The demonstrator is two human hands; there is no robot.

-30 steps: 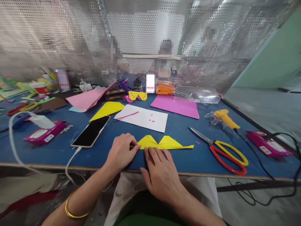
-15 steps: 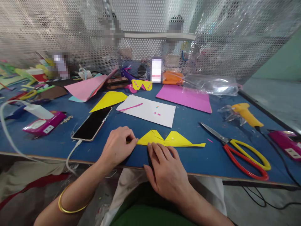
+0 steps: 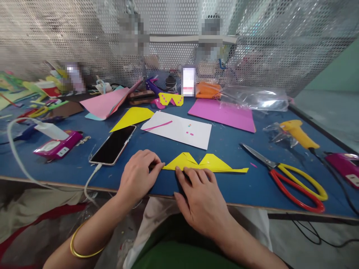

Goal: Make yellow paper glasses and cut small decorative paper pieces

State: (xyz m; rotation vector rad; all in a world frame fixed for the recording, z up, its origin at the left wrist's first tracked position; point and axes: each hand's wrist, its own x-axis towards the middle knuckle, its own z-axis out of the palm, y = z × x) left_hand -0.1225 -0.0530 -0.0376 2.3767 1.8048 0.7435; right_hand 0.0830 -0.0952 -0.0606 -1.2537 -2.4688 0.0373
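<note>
A folded yellow paper cut-out [image 3: 214, 163] with two peaks and a narrow strip along its bottom lies flat near the table's front edge. At its left end, my left hand [image 3: 138, 173] is closed, thumb and forefinger pinched together on the paper's tip. My right hand [image 3: 200, 196] rests palm down, fingers stretched, fingertips pressing the lower edge of the paper. Beyond it is a white sheet [image 3: 179, 130] with a pink strip and small paper bits on it. Large scissors [image 3: 273, 164] with red and yellow handles lie to the right.
A phone [image 3: 113, 145] on a charging cable lies left, beside a magenta power strip [image 3: 60, 147]. Behind are yellow paper [image 3: 133, 117], a purple sheet [image 3: 224, 116] and a finished-looking yellow paper mask [image 3: 171, 99]. A yellow glue gun [image 3: 300, 132] lies at right, its cord trailing off the table.
The whole view has shifted slightly. Both hands stay at the yellow paper cut-out, with only slight movement in the right fingers along its lower edge.
</note>
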